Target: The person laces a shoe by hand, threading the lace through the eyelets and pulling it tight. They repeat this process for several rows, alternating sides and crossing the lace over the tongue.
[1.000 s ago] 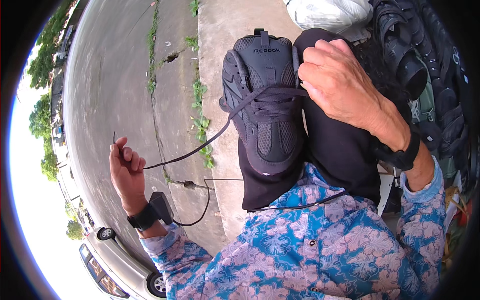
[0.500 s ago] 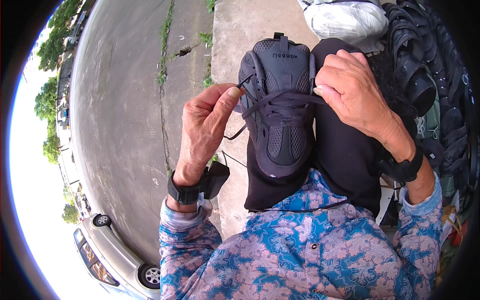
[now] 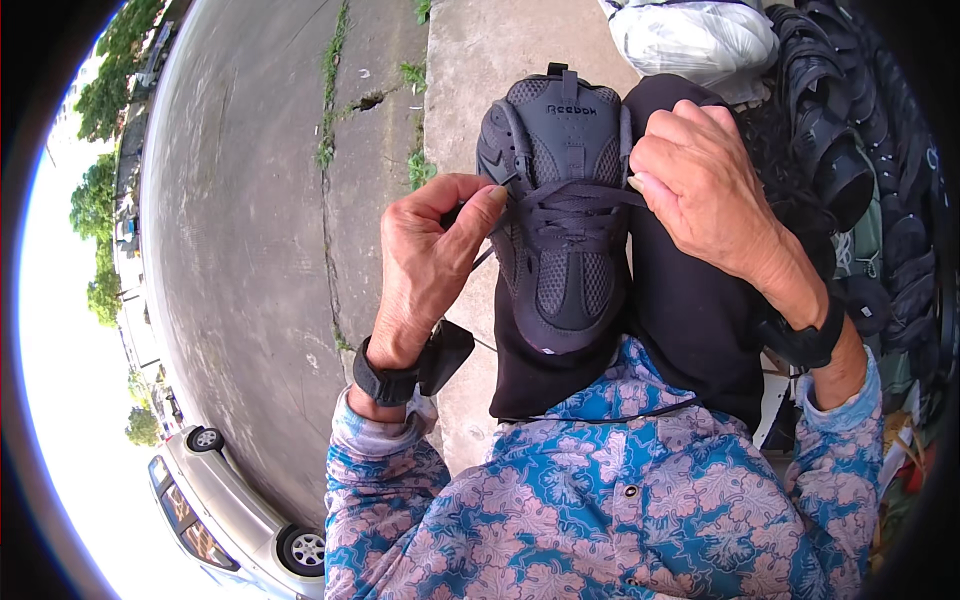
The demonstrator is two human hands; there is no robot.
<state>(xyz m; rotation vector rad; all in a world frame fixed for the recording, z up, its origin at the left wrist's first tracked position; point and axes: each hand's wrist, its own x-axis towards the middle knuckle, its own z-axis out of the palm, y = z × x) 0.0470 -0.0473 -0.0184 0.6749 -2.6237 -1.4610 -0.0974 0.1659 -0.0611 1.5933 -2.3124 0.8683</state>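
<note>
While a dark lace [image 3: 577,193] is pinched between thumb and finger of the left hand [image 3: 440,255], the right hand [image 3: 700,185] is curled at the dark shoe's [image 3: 568,265] edge, its exact hold hidden; the shoe is supported on black trousers [image 3: 690,310] at upper centre, a white bag [image 3: 692,45] seen upper right

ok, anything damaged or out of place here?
Yes, the pavement on the left: a broken hole, plus weeds along a crack, so it looks damaged. The shoe shows no obvious damage.
</note>
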